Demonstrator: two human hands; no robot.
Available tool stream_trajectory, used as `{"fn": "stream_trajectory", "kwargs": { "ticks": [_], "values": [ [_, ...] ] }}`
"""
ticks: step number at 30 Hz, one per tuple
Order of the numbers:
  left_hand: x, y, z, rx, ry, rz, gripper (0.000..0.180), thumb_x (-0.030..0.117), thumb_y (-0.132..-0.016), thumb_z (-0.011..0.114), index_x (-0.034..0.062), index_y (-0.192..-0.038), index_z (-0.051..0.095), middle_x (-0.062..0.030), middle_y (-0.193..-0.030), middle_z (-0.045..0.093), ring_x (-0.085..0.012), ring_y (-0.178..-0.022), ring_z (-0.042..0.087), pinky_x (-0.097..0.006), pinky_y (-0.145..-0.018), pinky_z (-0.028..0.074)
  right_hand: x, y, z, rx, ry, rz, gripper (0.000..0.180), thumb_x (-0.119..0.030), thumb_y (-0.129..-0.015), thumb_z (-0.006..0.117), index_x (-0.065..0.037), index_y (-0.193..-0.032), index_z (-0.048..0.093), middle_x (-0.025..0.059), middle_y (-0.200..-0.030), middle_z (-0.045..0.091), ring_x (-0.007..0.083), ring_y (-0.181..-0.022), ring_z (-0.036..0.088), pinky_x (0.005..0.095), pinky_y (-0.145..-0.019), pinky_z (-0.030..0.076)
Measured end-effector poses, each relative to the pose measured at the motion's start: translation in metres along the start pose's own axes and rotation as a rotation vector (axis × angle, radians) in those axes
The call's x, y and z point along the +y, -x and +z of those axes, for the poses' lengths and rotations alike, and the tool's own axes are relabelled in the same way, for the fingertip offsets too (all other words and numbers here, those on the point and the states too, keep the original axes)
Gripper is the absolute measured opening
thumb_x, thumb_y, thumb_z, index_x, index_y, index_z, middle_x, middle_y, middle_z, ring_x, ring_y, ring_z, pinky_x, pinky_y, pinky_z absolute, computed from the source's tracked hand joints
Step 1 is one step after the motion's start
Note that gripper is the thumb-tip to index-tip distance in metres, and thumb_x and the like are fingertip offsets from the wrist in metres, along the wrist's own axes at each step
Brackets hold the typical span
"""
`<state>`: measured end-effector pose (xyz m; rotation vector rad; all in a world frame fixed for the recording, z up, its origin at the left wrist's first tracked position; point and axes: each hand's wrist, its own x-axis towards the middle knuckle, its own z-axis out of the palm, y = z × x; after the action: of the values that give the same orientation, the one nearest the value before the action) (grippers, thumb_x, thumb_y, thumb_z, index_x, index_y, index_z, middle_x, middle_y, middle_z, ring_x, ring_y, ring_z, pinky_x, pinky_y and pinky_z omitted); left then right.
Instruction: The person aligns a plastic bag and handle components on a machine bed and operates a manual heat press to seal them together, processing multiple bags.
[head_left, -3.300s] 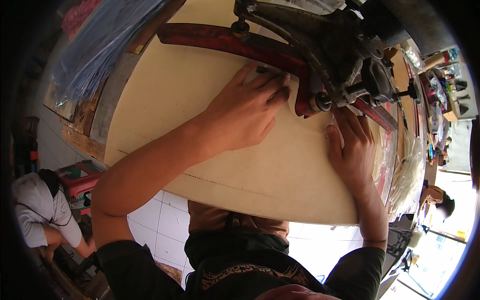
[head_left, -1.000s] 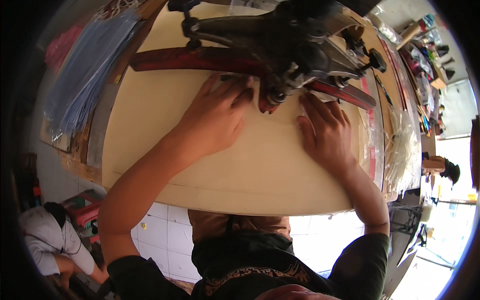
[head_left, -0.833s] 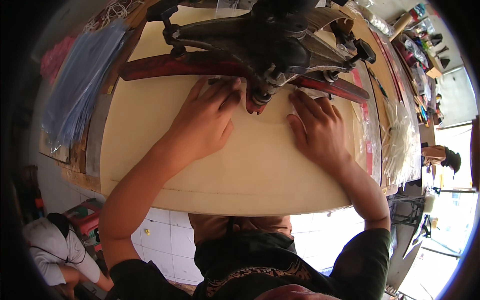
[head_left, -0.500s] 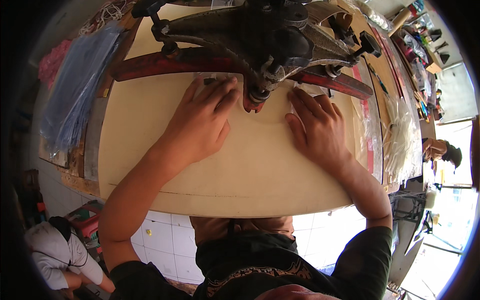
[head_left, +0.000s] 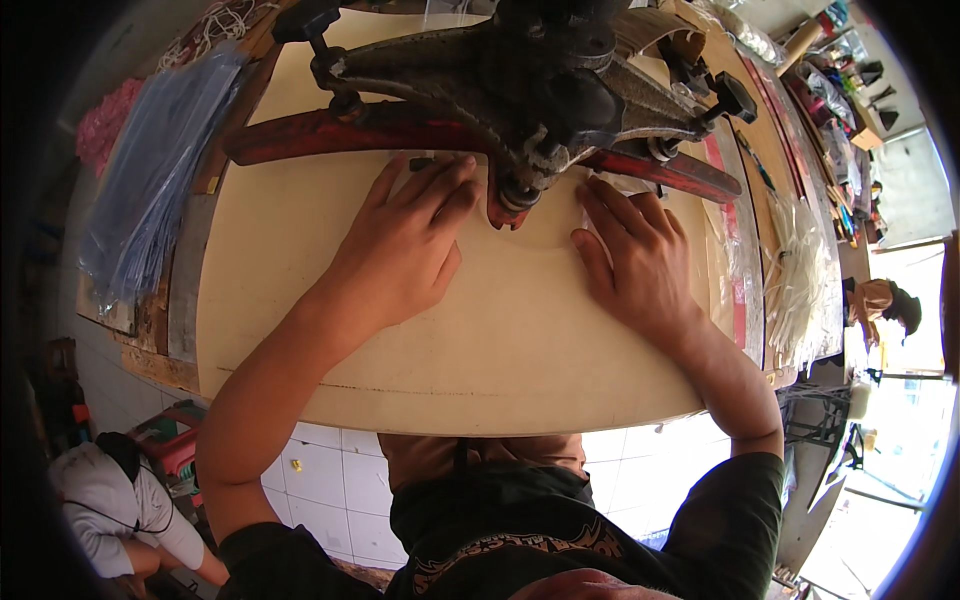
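Note:
Both my hands rest palm down on a cream sheet (head_left: 480,345) covering the worktable. My left hand (head_left: 400,240) lies with fingers stretched forward, its fingertips just at the near edge of a red metal bar (head_left: 370,132). Across from it, my right hand (head_left: 640,245) is also flat, thumb apart, its fingertips beside some clear plastic (head_left: 630,183) that is partly under the bar. Between the hands a notched red tip juts toward me from a dark cast-metal machine head (head_left: 565,95). What lies beneath the bar is mostly hidden.
Black knobs (head_left: 735,97) stick out from the machine's arms. A stack of bluish clear plastic sleeves (head_left: 165,180) lies at the left, pale plastic strips (head_left: 797,285) at the right. A seated person (head_left: 115,505) is at lower left, another person (head_left: 880,300) at far right.
The machine head and red bar have shifted very slightly toward me. My hands have stayed in place. The person at far right has moved a little.

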<state>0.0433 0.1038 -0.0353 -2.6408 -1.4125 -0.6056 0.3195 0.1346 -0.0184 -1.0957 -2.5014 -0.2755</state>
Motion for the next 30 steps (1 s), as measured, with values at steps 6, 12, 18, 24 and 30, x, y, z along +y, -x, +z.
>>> {"fn": "stream_trajectory", "kwargs": {
  "ticks": [6,12,18,24,30],
  "values": [
    [-0.0004,-0.0007,-0.0007,0.002,0.002,-0.001,0.043,0.008,-0.087,0.057,-0.0021,-0.128,0.055,-0.0187,-0.141,0.054,-0.032,-0.131,0.051,-0.055,-0.116,0.031,0.0008,0.0001,0.0003,0.008,0.013,-0.005,0.041,-0.027,-0.091,0.067,-0.001,-0.123,0.066,0.012,-0.122,0.067,0.0278,-0.094,0.063,0.0404,-0.078,0.053],
    [0.0,-0.0009,-0.0011,-0.001,0.016,-0.006,0.044,0.009,-0.086,0.058,-0.002,-0.129,0.055,-0.0193,-0.141,0.054,-0.0327,-0.129,0.052,-0.055,-0.116,0.031,-0.0006,-0.0004,-0.0006,0.007,0.003,0.005,0.041,-0.027,-0.09,0.067,-0.001,-0.122,0.067,0.012,-0.122,0.068,0.0278,-0.093,0.063,0.0405,-0.078,0.053],
    [-0.0008,-0.0001,-0.0014,0.003,0.009,-0.002,0.047,0.009,-0.086,0.058,-0.0022,-0.13,0.054,-0.0199,-0.141,0.054,-0.0327,-0.129,0.052,-0.055,-0.115,0.031,-0.0008,-0.0011,-0.0007,0.01,0.003,-0.004,0.041,-0.026,-0.09,0.067,-0.001,-0.122,0.067,0.0123,-0.123,0.067,0.0282,-0.094,0.063,0.0404,-0.078,0.053],
    [-0.0015,-0.0002,-0.0006,0.01,0.006,0.007,0.046,0.009,-0.085,0.058,-0.0032,-0.129,0.055,-0.0198,-0.141,0.054,-0.0324,-0.13,0.052,-0.055,-0.116,0.031,-0.0009,-0.0005,-0.0009,-0.004,0.005,-0.005,0.041,-0.027,-0.091,0.066,0.0,-0.123,0.066,0.0125,-0.124,0.067,0.0284,-0.094,0.062,0.0406,-0.077,0.053],
    [-0.001,0.0,0.0003,0.019,-0.011,0.009,0.046,0.009,-0.085,0.058,-0.0036,-0.129,0.055,-0.0192,-0.141,0.055,-0.0318,-0.13,0.052,-0.054,-0.116,0.031,-0.001,-0.0003,-0.0009,-0.01,0.018,-0.003,0.042,-0.027,-0.092,0.066,0.0,-0.123,0.066,0.013,-0.123,0.067,0.0283,-0.094,0.062,0.0405,-0.078,0.052]
  ]
}}
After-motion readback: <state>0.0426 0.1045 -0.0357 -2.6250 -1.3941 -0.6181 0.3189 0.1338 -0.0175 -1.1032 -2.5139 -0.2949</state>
